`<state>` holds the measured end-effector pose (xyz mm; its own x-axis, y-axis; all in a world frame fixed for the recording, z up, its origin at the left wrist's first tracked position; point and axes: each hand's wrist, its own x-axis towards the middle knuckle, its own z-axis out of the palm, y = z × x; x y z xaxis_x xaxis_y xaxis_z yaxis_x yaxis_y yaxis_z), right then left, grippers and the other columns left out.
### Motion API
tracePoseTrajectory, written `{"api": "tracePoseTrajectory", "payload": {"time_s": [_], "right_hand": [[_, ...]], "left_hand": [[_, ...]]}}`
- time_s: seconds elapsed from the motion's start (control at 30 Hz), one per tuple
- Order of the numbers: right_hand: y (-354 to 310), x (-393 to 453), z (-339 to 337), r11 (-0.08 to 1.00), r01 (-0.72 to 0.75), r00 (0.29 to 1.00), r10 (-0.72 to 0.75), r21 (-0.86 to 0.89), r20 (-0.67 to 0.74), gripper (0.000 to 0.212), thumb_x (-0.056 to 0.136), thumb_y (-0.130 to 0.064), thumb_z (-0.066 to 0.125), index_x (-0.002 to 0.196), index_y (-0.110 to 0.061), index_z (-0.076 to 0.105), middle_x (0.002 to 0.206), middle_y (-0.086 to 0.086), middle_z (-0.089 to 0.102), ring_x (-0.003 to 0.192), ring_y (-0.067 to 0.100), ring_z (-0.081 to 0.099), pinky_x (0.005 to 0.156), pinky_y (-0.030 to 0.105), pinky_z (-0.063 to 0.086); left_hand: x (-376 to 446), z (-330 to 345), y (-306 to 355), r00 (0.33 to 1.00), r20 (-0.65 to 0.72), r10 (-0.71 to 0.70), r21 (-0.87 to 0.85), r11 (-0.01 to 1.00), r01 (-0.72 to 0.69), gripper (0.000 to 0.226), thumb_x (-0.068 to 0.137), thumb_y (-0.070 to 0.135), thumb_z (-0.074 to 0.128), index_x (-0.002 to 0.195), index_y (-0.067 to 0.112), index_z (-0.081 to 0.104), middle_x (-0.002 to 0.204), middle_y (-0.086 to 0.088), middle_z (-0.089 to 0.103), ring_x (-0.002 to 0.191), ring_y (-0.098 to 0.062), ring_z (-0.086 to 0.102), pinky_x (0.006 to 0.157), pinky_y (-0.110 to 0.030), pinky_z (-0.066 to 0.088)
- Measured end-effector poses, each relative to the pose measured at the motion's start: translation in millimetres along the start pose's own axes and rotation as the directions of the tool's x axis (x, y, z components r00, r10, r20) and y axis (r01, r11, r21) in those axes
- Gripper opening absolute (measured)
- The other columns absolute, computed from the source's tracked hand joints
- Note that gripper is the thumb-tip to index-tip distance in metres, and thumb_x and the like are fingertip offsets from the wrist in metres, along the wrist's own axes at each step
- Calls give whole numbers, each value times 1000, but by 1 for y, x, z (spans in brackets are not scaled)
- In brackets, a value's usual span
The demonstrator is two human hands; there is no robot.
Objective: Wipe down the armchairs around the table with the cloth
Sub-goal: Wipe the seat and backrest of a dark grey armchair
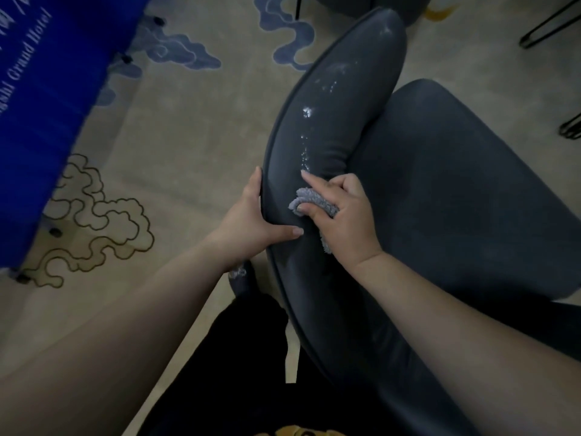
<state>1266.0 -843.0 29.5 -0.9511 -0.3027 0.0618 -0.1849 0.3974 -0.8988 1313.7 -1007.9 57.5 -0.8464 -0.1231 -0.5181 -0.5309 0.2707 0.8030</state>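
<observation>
Two bare hands work on one dark grey armchair [440,190], seen from above. At the far left hangs a blue cloth cover [41,99] with white lettering that ends in "Grand Hotel"; its lower edge falls to the beige carpet [195,127], which carries blue cloud patterns toward the top and dark outlined cloud shapes lower left. Small black feet show along the cover's edge.

Next comes the left hand [251,225], clamped on the outer rim of the armchair's curved backrest [330,99]: the fingers wrap over the piped outer edge and the thumb lies flat across the top of the padding, pointing right.

Just beside that thumb, the right hand [342,215] presses a bunched pale grey cloth [311,202] against the inner face of the backrest, low down where it meets the seat. Its fingers are curled closed around the cloth, with the index finger stretched out along the fabric toward a trail of white specks [306,113] that runs up the backrest to its top corner.

Right of the backrest lies the wide seat cushion [471,215]. At the upper right edge, thin black metal legs [547,23] of other furniture stand on the carpet. Along the bottom edge is the person's dark clothing [251,357].
</observation>
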Motion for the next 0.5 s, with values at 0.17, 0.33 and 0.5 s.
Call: {"api": "tracePoseTrajectory", "payload": {"time_s": [0.17, 0.33, 0.5], "right_hand": [[0, 20, 7, 1000, -7, 999, 6, -14, -46, 47, 77, -18, 75, 123, -16, 63, 93, 1, 41, 86, 9, 48, 91, 4, 32], [0, 41, 15, 998, -15, 997, 10, -59, -80, 46, 77, -21, 75, 122, -15, 64, 94, 3, 44, 89, 11, 50, 91, 6, 34], [-7, 79, 18, 992, -87, 982, 71, -87, -173, 29, 73, -22, 78, 96, -14, 63, 96, 1, 49, 89, 10, 49, 81, 8, 35]], "left_hand": [[16, -6, 8, 999, 23, 25, 26, 999, -26, 102, 69, 10, 87, 146, 37, 25, 119, 37, 47, 110, 15, 53, 97, -23, 49], [43, -20, 16, 994, 89, 56, 56, 997, -62, 93, 67, 13, 88, 140, 35, 36, 124, 20, 58, 109, 5, 59, 92, -25, 53], [71, -35, 27, 986, 167, 19, 138, 989, -43, 133, 47, 48, 87, 155, 34, 10, 147, 14, 43, 123, -8, 55, 98, -40, 52]]}}
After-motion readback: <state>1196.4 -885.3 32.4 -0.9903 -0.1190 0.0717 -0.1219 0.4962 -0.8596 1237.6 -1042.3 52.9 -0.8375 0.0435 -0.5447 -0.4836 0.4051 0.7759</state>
